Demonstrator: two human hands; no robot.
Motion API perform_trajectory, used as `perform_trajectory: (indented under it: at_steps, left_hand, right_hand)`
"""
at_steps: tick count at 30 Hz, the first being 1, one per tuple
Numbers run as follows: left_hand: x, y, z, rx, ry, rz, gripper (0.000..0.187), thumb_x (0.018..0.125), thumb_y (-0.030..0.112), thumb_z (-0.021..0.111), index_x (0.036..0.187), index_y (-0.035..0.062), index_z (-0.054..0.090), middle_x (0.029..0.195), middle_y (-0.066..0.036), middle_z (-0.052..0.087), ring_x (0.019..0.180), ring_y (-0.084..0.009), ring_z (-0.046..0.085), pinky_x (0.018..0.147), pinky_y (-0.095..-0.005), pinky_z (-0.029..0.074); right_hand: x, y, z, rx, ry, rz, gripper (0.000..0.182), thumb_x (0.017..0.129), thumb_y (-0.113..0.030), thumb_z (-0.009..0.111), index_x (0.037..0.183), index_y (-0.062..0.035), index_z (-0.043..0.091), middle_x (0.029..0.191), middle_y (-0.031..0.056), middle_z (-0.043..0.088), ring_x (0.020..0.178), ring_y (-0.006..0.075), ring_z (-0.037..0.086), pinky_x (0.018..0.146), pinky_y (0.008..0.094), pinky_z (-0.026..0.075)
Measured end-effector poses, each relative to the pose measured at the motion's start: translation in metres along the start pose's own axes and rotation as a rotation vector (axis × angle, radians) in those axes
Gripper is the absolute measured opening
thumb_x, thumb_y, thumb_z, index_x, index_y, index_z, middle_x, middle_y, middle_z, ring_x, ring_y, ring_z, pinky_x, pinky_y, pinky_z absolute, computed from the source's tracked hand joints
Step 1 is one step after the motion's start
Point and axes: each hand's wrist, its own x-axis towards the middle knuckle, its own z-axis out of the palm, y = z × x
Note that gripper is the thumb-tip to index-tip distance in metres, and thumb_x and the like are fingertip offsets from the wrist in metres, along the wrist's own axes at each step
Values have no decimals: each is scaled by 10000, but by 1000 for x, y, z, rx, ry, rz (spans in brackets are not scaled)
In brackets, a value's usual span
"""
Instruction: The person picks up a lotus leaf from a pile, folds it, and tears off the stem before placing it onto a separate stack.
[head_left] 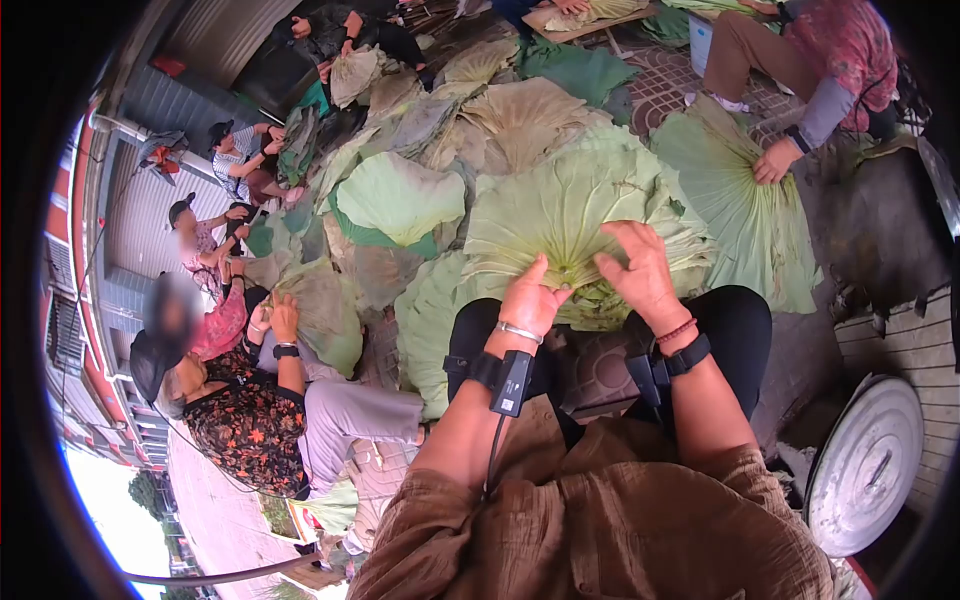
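Observation:
A thick stack of large pale green leaves (560,210) lies over my knees, its veins running out from a centre near my hands. My left hand (533,298) is at the near edge of the stack, its thumb and fingers closed around the leaf edge by the centre. To its right, my right hand (640,272) is raised over the leaves with thumb and fingers spread apart, holding nothing that shows. Another pile of green leaves (425,330) hangs beside my left knee.
Heaped leaves (520,120) spread ahead. A co-worker's hand (776,160) rests on a wide leaf (735,190) at the right. At the left, a co-worker in a floral top (245,425) holds leaves. A round metal lid (866,465) stands at the lower right.

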Motion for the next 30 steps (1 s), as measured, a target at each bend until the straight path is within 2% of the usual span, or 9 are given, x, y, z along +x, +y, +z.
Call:
perform_trajectory:
  at_steps: [1, 4, 8, 13, 17, 22, 25, 27, 30]
  left_hand:
    - [0, 0, 1, 8, 3, -7, 362, 915, 200, 530, 1243, 88, 424, 1237, -70, 505, 1148, -263, 475, 952, -466, 375]
    - [-11, 3, 23, 140, -28, 76, 347, 921, 226, 520, 1227, 86, 436, 1206, -62, 529, 1115, -245, 507, 875, -446, 429]
    - [-17, 3, 42, 353, -32, 206, 339, 938, 252, 493, 1220, 75, 429, 1173, -72, 548, 1054, -216, 548, 790, -405, 476]
    - [-13, 1, 53, 399, -103, 238, 309, 950, 261, 471, 1198, 83, 428, 1145, -75, 556, 998, -200, 576, 739, -386, 494]
    - [-19, 15, 45, 284, 152, 306, 268, 937, 255, 491, 1146, 93, 449, 1109, -65, 568, 959, -230, 583, 709, -401, 495]
    - [-28, 77, -13, 9, 363, 469, 291, 937, 280, 470, 1143, 74, 478, 1117, -83, 574, 969, -254, 559, 741, -392, 490]
    - [-41, 113, -31, -47, 382, 673, 271, 922, 231, 499, 1134, 67, 461, 1096, -105, 575, 891, -258, 574, 665, -378, 476]
    - [-48, 129, -38, -46, 411, 830, 277, 931, 225, 479, 1152, 61, 455, 1103, -116, 571, 891, -263, 573, 680, -376, 474]
    - [-51, 132, -35, -36, 388, 857, 283, 936, 212, 468, 1174, 60, 448, 1114, -122, 566, 907, -265, 570, 700, -376, 472]
  right_hand:
    - [-1, -2, 2, -111, -120, -287, 447, 702, -214, 694, 1102, -63, 566, 1060, 137, 574, 1005, 287, 515, 868, 395, 404]
    - [-10, -3, 14, -65, -263, -78, 563, 662, -278, 720, 1163, -77, 558, 1214, 135, 525, 1143, 319, 432, 962, 444, 328]
    - [-4, -5, 3, -112, -211, -111, 528, 690, -253, 708, 1161, -66, 563, 1190, 144, 537, 1101, 330, 458, 931, 420, 373]
    - [5, 5, 0, 19, 116, -103, 289, 791, -90, 607, 1070, -15, 594, 1016, 154, 614, 957, 335, 538, 851, 370, 442]
    - [14, 8, -11, 104, 318, -16, 247, 818, -46, 570, 1060, -2, 592, 1022, 147, 621, 977, 320, 562, 857, 354, 443]
    - [16, 5, -14, 40, 395, -166, 280, 809, -31, 564, 1088, -23, 588, 1053, 157, 607, 1040, 331, 539, 899, 361, 431]
    - [9, 16, 1, -81, 258, -196, 281, 798, -43, 578, 1077, -28, 596, 1059, 165, 605, 1049, 350, 527, 909, 382, 427]
    - [0, 33, 14, -89, -9, -85, 279, 784, -61, 596, 1060, -22, 604, 1064, 172, 605, 1055, 361, 519, 925, 393, 421]
    - [-7, 40, 21, -156, -71, -101, 285, 766, -74, 613, 1045, -14, 610, 1064, 179, 605, 1065, 359, 517, 942, 389, 415]
